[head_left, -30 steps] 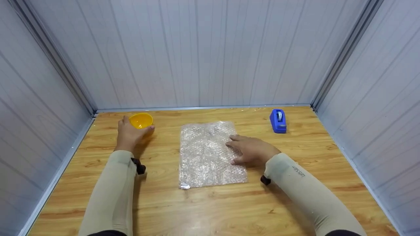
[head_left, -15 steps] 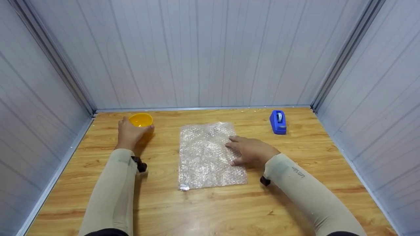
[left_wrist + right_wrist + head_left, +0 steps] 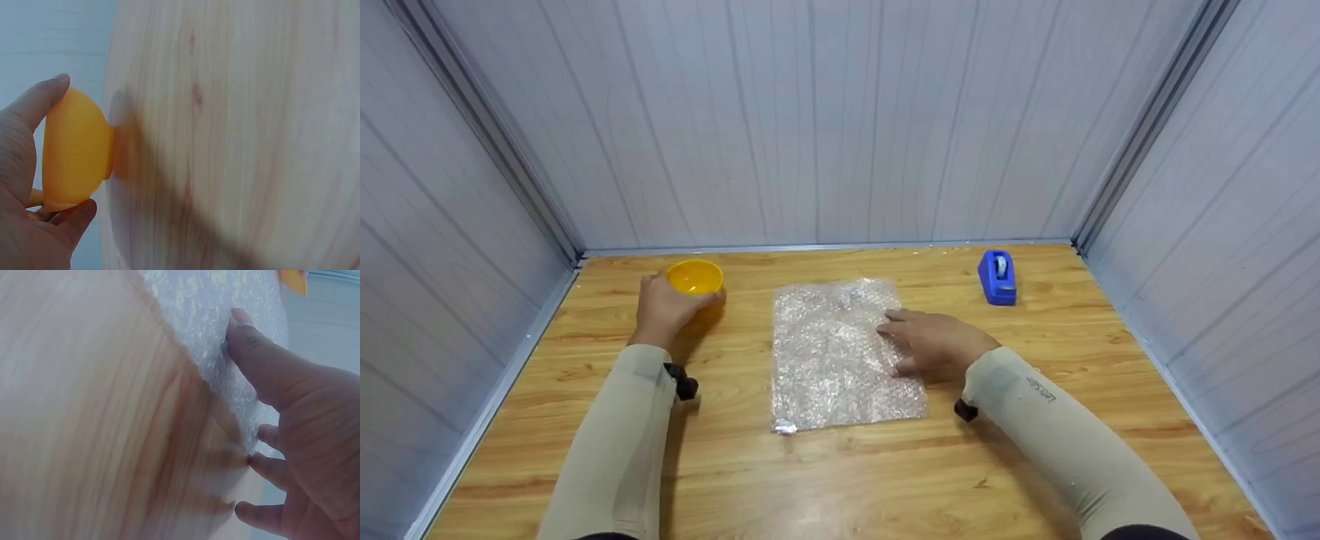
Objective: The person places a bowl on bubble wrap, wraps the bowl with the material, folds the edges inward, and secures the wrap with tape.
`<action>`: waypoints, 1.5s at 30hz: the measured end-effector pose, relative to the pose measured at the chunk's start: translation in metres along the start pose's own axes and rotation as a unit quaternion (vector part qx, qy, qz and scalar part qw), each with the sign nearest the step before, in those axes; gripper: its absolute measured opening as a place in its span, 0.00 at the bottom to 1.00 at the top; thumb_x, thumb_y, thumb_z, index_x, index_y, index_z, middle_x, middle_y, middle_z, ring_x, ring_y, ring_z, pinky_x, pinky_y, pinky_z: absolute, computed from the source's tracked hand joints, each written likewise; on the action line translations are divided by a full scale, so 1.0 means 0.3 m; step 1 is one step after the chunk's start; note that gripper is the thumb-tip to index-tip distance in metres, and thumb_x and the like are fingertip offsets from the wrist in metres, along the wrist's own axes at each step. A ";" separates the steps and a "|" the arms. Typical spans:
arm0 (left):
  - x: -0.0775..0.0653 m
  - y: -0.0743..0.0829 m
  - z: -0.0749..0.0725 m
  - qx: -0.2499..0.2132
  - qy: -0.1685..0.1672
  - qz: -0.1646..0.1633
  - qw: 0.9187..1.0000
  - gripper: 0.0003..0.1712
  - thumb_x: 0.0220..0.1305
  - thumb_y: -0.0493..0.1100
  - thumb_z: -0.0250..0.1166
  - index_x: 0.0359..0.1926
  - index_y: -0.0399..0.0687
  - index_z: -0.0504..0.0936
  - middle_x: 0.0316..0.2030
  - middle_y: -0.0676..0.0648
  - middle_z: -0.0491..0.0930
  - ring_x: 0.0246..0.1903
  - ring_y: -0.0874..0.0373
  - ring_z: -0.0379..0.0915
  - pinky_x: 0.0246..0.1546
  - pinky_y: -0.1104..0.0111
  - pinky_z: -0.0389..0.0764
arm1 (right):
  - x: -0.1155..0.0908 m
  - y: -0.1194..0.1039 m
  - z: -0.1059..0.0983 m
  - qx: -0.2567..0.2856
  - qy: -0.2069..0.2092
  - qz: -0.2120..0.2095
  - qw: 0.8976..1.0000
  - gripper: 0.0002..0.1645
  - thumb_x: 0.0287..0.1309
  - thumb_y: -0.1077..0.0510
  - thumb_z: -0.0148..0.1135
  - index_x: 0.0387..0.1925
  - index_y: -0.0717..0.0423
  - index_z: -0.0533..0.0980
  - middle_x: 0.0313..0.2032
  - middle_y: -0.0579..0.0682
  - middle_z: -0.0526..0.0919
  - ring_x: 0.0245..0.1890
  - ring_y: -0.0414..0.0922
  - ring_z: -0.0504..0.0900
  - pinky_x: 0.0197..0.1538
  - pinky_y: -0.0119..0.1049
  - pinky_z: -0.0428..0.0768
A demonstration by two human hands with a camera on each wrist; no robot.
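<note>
My left hand [image 3: 664,309] grips a small yellow bowl [image 3: 695,278] by its sides, thumb on one side and fingers on the other. The bowl stands upright, its opening facing up. In the left wrist view, the bowl's foot [image 3: 110,152] is right at the tabletop. A rectangular sheet of bubble wrap [image 3: 832,360] lies flat in the middle of the table. Across its right edge rests my right hand [image 3: 941,341], fingers spread. In the right wrist view, the thumb [image 3: 256,354] lies over the bubble wrap and some fingertips touch down near its edge.
A blue tape dispenser [image 3: 997,279] stands at the back right of the wooden table [image 3: 885,480]. Pale panel walls [image 3: 840,120] enclose the table at the back and on both sides. A shiny scrap [image 3: 784,426] sits at the sheet's near left corner.
My left hand has shifted slightly to the right with the bowl in its grip. The right hand and the bubble wrap stay where they were.
</note>
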State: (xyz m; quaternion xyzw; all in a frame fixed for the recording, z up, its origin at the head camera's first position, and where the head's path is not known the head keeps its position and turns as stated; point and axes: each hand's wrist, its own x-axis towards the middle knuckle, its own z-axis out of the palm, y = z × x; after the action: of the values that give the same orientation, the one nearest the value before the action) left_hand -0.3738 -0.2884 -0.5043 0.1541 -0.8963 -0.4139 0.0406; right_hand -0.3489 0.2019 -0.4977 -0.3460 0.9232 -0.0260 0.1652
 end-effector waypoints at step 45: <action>-0.338 0.356 0.363 0.036 -0.184 0.227 0.956 0.68 0.51 0.58 0.93 0.84 0.37 0.69 0.75 0.36 0.76 0.69 0.38 0.79 0.75 0.46 0.82 | 0.007 -0.015 -0.004 0.019 0.004 -0.004 1.000 0.50 0.72 0.36 0.77 0.87 0.44 0.68 0.91 0.56 0.59 0.90 0.59 0.61 0.90 0.60 0.63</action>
State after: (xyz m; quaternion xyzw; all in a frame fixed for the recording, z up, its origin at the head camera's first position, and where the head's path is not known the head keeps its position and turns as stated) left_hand -0.3253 -0.1124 -0.4893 -0.1302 -0.9142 -0.3820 -0.0376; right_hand -0.3480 0.1971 -0.4966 -0.3463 0.9219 -0.0455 0.1678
